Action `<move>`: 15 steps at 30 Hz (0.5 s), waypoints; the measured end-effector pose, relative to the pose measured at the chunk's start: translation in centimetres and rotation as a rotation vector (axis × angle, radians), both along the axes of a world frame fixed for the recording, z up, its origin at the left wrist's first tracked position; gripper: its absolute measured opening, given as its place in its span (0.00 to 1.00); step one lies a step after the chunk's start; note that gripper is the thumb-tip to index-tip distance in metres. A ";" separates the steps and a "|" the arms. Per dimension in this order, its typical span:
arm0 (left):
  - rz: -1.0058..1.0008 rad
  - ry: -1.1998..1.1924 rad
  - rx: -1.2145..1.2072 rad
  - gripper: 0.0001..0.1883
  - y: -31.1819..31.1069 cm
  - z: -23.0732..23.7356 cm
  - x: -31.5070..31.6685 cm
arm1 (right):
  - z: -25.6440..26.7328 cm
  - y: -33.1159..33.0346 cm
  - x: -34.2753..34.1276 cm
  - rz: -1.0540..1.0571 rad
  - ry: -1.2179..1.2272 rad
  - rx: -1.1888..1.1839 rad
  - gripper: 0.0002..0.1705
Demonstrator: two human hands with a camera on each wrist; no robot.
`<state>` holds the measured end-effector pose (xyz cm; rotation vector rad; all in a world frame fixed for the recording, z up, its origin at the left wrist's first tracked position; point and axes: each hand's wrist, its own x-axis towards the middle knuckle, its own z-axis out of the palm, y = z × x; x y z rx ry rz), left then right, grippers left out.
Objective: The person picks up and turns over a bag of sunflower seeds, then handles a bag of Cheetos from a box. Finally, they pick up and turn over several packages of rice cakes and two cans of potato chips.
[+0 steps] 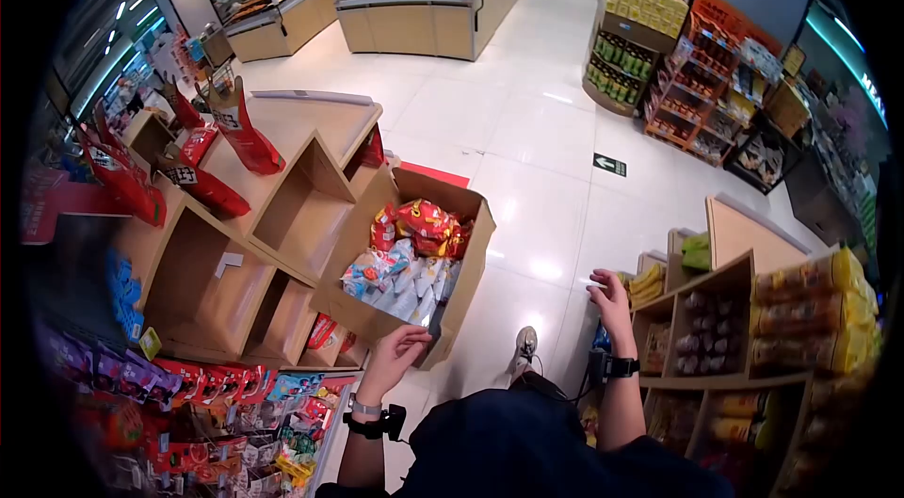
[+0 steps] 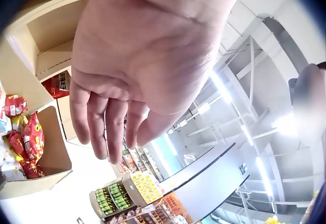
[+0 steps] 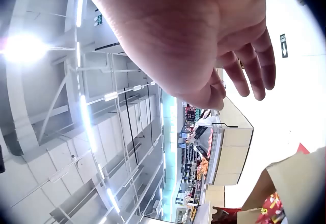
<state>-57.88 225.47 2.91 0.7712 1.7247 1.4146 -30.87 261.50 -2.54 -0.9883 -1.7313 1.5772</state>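
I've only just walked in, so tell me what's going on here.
A person stands in a shop beside an open cardboard box of red snack bags and pale snack bags. The left hand is by the box's near edge and the right hand is in the air; neither holds anything. A wooden shelf unit adjoins the box, with red pouches standing on top.

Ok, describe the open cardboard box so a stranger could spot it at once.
In the head view, find the wooden shelf unit on the left, topped with red bags. Just right of it, near the left hand, is the cardboard box. Unlike the wooden compartments alongside, it has cardboard walls around red packets, with pale packets nearer that hand.
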 end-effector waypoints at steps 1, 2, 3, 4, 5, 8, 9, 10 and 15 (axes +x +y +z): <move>0.003 -0.006 0.004 0.14 2.0 -0.1 -0.9 | 0.7 2.7 -0.9 -0.006 0.001 -0.029 0.23; 0.024 -0.036 0.016 0.15 3.9 -0.2 -1.2 | 0.8 5.2 -1.5 0.001 -0.014 -0.023 0.23; 0.054 -0.019 0.015 0.15 5.8 0.1 -1.3 | 0.8 7.5 -2.0 0.007 -0.025 -0.017 0.24; 0.051 -0.008 0.009 0.16 7.9 0.4 -1.4 | 0.8 9.7 -2.7 0.014 -0.013 -0.002 0.24; 0.044 -0.003 0.002 0.16 9.8 0.4 -1.5 | 0.7 12.0 -3.4 0.019 0.006 0.014 0.25; 0.087 -0.068 0.056 0.15 15.2 -0.1 -1.0 | 1.4 17.2 -5.7 0.051 0.020 0.013 0.25; 0.103 -0.071 0.034 0.15 16.6 -0.1 -0.7 | 1.4 18.6 -6.5 0.086 0.010 0.005 0.25; 0.096 -0.007 0.023 0.16 17.6 -0.8 -0.6 | 1.5 19.8 -7.3 0.122 -0.001 -0.004 0.25; 0.192 -0.066 0.070 0.14 19.5 -0.3 -0.7 | 0.2 24.2 -12.0 0.264 -0.058 -0.019 0.25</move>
